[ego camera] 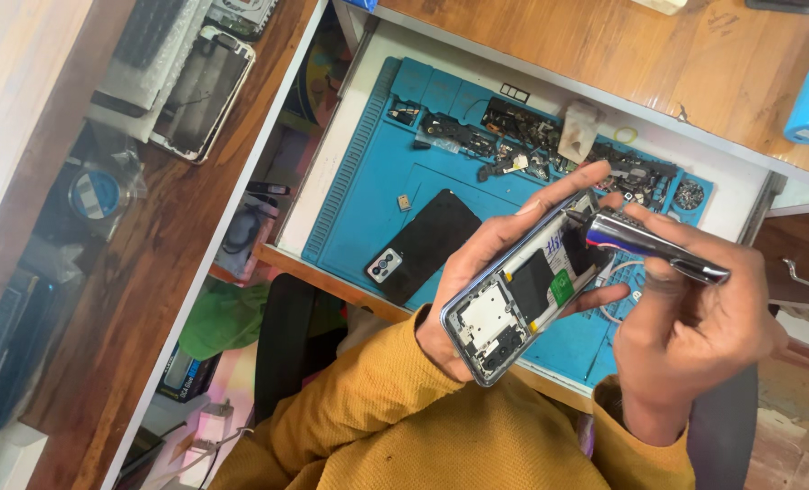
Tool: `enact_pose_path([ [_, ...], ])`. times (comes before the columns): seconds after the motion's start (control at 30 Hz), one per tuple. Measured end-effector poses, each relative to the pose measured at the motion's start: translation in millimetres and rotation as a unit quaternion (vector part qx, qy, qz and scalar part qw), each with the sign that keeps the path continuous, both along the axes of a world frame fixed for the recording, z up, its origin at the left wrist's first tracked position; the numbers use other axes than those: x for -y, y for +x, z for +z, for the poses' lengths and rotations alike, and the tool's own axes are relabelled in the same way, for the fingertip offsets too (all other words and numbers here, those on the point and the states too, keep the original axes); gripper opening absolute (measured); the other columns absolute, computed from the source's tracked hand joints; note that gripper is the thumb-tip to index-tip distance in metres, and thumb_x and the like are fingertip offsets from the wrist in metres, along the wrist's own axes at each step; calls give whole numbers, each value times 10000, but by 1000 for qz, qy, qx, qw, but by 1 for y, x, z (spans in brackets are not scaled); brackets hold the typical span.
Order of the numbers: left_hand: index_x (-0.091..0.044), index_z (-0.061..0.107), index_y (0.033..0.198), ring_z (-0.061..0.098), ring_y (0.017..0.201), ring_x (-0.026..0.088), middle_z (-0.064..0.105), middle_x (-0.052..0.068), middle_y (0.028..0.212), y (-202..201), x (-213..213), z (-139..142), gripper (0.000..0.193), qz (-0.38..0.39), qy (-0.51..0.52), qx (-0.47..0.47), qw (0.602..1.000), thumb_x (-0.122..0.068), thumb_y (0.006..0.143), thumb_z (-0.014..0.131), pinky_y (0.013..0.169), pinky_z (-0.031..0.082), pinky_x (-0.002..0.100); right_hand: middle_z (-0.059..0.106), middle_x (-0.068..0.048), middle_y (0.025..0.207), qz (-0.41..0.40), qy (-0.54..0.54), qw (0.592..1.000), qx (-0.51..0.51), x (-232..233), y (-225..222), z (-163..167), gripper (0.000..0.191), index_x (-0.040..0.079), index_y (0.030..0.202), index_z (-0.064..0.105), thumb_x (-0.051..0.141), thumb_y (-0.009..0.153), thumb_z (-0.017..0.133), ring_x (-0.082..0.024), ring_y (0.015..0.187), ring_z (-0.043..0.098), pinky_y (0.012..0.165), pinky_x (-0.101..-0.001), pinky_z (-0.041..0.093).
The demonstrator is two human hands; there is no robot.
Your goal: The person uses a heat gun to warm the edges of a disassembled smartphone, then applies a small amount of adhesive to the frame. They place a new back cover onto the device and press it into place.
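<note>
Black back cover (424,243) on blue repair mat (368,195), parts beyond.

Two hands (504,263) (695,336), one opened phone (522,299), one screwdriver (654,245)

The opened phone (522,295) sits in the left hand (495,263) above the work mat (368,181), the right hand (695,336) just beside it holding a tool (649,243). A back cover (422,245) lies on the mat, loose parts (531,145) behind.

sleeves: mustard-yellow ribbed knit fabric (422,426), long, reaching both wrists
left cuff: ends at the wrist of the left hand (495,263), toward 12 o'clock
right cuff: folded edge at the right hand (695,336), near 3 o'clock
hands: bare, no rings or gloves
</note>
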State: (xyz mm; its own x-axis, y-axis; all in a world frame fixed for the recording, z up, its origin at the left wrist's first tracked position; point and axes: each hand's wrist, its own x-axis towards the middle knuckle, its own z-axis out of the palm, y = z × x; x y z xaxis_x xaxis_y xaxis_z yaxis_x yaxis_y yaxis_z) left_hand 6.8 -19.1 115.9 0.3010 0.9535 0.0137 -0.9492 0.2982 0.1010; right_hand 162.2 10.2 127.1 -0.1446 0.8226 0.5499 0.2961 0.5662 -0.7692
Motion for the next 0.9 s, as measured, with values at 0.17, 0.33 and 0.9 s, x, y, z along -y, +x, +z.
enact_pose_path([
  [0.17, -99, 272, 1644, 470, 1410, 211, 419, 88, 1499, 0, 0, -1, 559, 8, 9, 18, 1000, -336, 1172, 455, 1191, 429, 505, 704, -262, 1194, 12, -14, 1000, -11, 4, 0, 2, 299, -134, 1197, 538, 154, 1254, 591, -277, 1170, 741, 1052, -329, 613],
  [0.33, -108, 268, 1676, 454, 1414, 204, 402, 77, 1569, -1, 0, 0, 596, 2, -3, 5, 1000, -333, 1153, 445, 1211, 421, 525, 702, -248, 1173, 6, -16, 1000, -24, 2, 0, -3, 341, -124, 1187, 534, 205, 1236, 610, -259, 1152, 741, 1036, -315, 611],
  [0.9, -100, 262, 1679, 452, 1413, 222, 377, 105, 1598, -1, 0, 0, 594, -3, -1, 12, 1000, -322, 1158, 440, 1211, 414, 533, 706, -248, 1176, -10, -4, 1000, -14, -5, 4, -5, 279, -131, 1162, 533, 122, 1221, 635, -261, 1139, 747, 1026, -321, 617],
])
